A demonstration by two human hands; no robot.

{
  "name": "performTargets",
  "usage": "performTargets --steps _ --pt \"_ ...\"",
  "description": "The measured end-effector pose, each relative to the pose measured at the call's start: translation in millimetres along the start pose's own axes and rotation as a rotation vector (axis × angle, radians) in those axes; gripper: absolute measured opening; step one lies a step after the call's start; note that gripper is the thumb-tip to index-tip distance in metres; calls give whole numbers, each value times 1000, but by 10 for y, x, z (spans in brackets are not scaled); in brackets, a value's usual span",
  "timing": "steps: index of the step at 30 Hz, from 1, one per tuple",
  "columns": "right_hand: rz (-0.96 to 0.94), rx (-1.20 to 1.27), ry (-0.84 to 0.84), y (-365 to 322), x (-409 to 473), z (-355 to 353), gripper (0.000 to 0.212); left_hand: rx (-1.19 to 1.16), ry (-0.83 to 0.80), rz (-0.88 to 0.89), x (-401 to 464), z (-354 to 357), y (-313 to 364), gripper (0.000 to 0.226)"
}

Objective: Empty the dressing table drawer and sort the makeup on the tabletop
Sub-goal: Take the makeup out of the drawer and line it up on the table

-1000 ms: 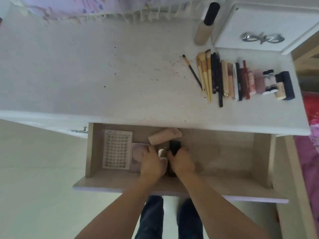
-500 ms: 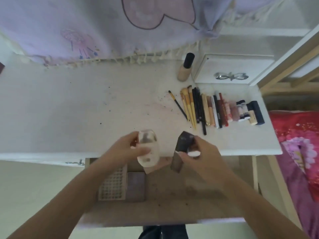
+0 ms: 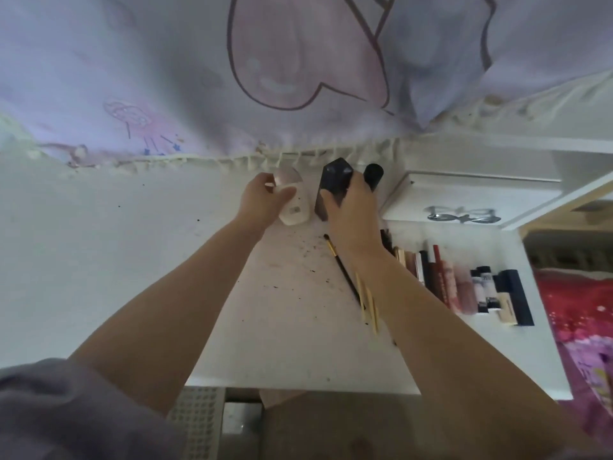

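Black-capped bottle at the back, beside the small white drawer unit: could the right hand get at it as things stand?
Probably not yet. The right hand grips a black faceted bottle, so its grip is occupied. The black-capped bottle stands just behind its knuckles, with nothing between.

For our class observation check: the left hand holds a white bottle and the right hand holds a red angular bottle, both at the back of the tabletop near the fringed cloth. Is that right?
One detail is wrong: the angular bottle in the right hand is black, not red, as the head view shows. The left hand does hold the white bottle, and both sit at the back of the tabletop near the fringed cloth.
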State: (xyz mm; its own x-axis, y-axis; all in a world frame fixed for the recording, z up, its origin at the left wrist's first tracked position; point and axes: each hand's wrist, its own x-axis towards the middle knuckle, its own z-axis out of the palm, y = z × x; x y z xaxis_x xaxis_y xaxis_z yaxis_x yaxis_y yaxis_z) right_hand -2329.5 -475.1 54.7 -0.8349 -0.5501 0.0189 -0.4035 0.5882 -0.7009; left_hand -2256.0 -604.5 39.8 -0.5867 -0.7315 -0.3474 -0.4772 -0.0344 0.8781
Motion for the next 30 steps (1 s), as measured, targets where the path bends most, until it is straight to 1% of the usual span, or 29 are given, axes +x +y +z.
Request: performTargets --steps 3,6,8,10,12,13,15,16,17,18,19,20,21,22,24,25,26,27,28,29,30 --pt "-25 32 18 6 27 28 37 -43 74 70 81 26 13 41" --pt "-43 18 16 18 25 24 40 14 133 227 38 73 -62 42" --pt "-38 32 -3 23 -2 9 43 64 127 322 -8 126 -128 36" --pt "-36 54 0 -8 -73 -42 50 121 94 376 -41 189 -159 30" --pt "-59 67 45 -57 -210 -138 56 182 64 388 -79 233 -171 28" --pt "-79 98 78 -85 -312 -207 58 194 52 363 -105 233 -177 30" --pt "-136 222 121 -132 -597 -365 54 192 23 267 -190 183 -176 46" --pt "-188 268 118 -130 -777 -428 48 199 29 238 -275 127 -174 53" --pt "-265 276 95 -94 -992 -465 40 196 53 238 -408 55 -185 53" --pt "-353 247 42 -22 -1253 -476 32 169 89 268 -599 -27 -222 46" --pt "-428 206 -42 76 -1557 -458 26 130 123 320 -847 -108 -295 35" --pt "-462 156 -151 190 -1882 -406 24 101 144 377 -1139 -184 -426 26" --pt "-457 91 -264 319 -2189 -328 25 88 146 415 -1452 -251 -615 23" --pt "-434 2 -363 464 -2458 -211 26 93 126 410 -1783 -319 -850 25" --pt "-332 -171 -578 734 -2773 84 33 155 49 308 -2368 -427 -1371 30" --pt "-272 -256 -676 851 -2836 239 42 218 -7 241 -2558 -458 -1631 30" --pt "-260 -343 -726 922 -2808 384 50 319 -85 173 -2674 -469 -1869 25" --pt "-296 -409 -712 969 -2746 518 55 465 -177 121 -2720 -467 -2073 22" --pt "-330 -467 -663 987 -2667 642 57 626 -273 101 -2705 -464 -2236 29" --pt "-313 -539 -633 991 -2588 750 56 766 -353 108 -2647 -461 -2370 39" --pt "-276 -608 -648 1001 -2513 844 54 901 -406 129 -2565 -456 -2460 47"
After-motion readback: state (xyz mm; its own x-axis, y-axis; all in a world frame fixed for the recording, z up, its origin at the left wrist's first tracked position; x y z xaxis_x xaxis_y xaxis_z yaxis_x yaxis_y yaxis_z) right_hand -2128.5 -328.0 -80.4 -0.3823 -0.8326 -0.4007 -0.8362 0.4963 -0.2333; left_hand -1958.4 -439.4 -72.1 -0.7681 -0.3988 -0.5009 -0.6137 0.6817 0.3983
